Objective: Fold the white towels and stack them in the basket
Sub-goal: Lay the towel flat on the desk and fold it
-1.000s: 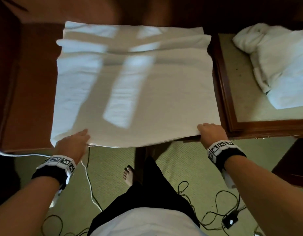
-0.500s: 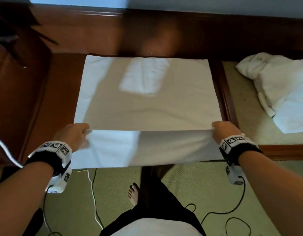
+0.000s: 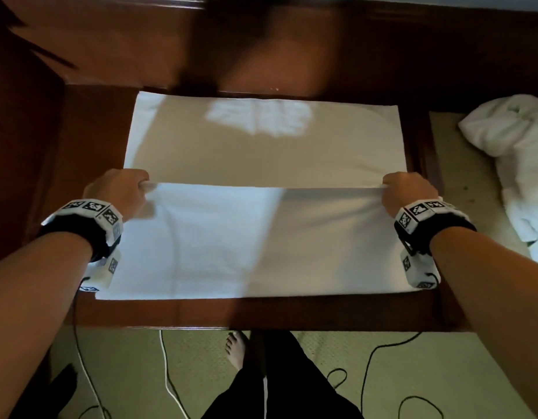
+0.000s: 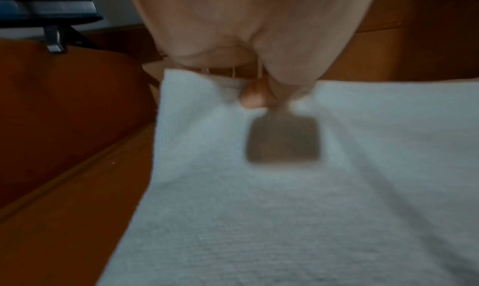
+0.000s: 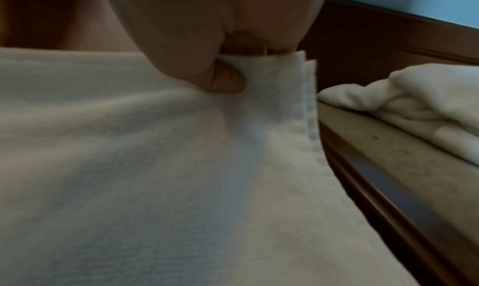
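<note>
My head camera looks steeply down at the table [image 3: 183, 313]; both wrist cameras sit close, sharing the towel [image 3: 261, 237].

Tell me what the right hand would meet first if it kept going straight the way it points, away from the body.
The right hand, pinching the towel by its lifted edge, would pass over the towel's flat far half, then probably meet the dark wooden back panel behind it. Depth is unclear.

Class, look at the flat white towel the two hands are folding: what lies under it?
Under the flat white towel is a dark brown wooden tabletop, bare along the near and left edges. Whatever else lies beneath the cloth is covered. Left hand and right hand pinch its raised edge.
</note>
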`<state>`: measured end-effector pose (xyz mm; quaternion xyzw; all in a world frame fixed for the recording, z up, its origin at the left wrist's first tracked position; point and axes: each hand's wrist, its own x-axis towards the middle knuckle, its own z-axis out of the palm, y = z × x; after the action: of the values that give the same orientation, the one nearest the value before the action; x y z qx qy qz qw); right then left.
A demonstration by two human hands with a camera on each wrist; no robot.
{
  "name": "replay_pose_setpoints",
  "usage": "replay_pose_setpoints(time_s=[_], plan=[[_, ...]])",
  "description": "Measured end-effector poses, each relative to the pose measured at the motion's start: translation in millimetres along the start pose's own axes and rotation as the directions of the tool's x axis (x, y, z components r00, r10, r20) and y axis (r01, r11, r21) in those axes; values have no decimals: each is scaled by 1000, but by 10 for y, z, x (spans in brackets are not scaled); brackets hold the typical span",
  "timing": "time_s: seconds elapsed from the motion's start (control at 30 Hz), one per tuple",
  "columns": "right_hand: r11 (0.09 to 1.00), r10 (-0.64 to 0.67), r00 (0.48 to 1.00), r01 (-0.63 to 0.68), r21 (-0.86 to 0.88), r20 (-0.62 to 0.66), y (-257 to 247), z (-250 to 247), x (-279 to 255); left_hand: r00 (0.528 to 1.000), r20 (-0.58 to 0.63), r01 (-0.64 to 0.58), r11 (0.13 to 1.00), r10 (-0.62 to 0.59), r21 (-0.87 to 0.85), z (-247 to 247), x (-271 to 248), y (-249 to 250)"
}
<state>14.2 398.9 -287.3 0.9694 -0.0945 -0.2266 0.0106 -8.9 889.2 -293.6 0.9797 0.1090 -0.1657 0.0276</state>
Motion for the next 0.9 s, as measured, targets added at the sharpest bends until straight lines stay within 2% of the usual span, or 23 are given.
replay_pose_setpoints(time_s=[0.03,0.1,0.17,0.23,0.27,0.33,0.4,0.43,0.53,0.63,0.7,0.77,0.83,0.9], plan=[[1000,-16,1000,16,-19,-21,13,49,56,1000,-17,-10,1000,10,-2,26,33,27],[998,-54,985,47,-48,-166,64,206,119,997,-66,-46,999,47,14,91,50,62],[997,-53,939,66,28,-340,81,386,70,991,-112,-70,997,74,41,226,-16,86],[986,-70,896,129,107,-438,16,609,-80,983,-123,-138,990,137,2,443,-190,137],[978,-91,902,160,131,-423,-28,742,-193,977,-97,-191,982,190,-3,594,-317,173],[972,-140,953,183,145,-268,-79,1046,-452,965,0,-264,964,264,29,930,-617,195],[981,-160,982,169,92,-100,-23,1368,-720,962,85,-264,964,260,29,1226,-904,137],[984,-162,984,166,68,-69,39,1509,-836,964,103,-251,968,247,28,1350,-1037,83],[985,-161,984,166,57,-70,179,1701,-1021,968,79,-242,970,239,29,1532,-1324,-9],[984,-140,984,150,91,-110,56,1662,-1075,975,60,-216,976,216,-5,1506,-1410,70],[969,-188,965,212,123,-182,-252,1596,-1115,965,58,-256,967,256,3,1462,-1372,248],[926,-331,913,363,106,-240,-697,1586,-1189,934,66,-355,934,352,32,1446,-1333,487],[857,-496,838,515,27,-226,-1120,1655,-1284,908,63,-417,907,413,61,1500,-1312,662],[815,-575,804,578,-26,-149,-1303,1727,-1317,908,53,-419,905,417,68,1568,-1315,718]])
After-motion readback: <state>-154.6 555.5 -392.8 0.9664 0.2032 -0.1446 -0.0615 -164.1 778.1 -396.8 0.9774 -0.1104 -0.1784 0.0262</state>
